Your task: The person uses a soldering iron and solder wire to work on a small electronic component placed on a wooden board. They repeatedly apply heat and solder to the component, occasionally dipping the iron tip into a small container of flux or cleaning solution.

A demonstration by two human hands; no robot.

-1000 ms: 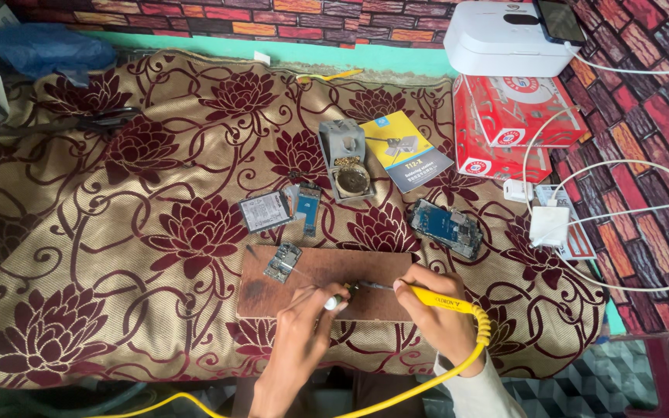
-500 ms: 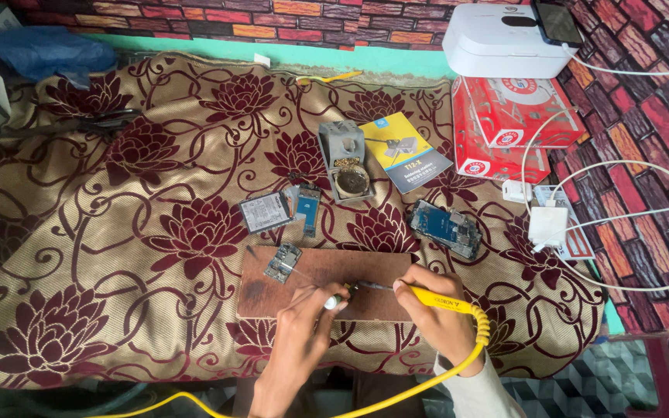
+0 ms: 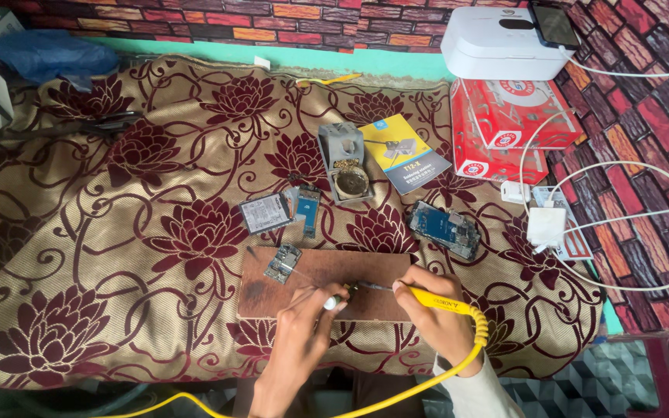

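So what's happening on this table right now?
A person sits at a flower-patterned cloth, both hands over a brown wooden board. The right hand holds a yellow-handled soldering iron, its tip pointed at a small part pinched by the left hand. A small circuit board lies on the board's left end. An opened phone and an iron stand sit behind.

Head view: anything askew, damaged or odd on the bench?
Nothing spilled. The phone lies opened with its board bare, and loose parts are scattered on a floral cloth rather than a mat. The right hand holds a yellow soldering iron over the wooden board.
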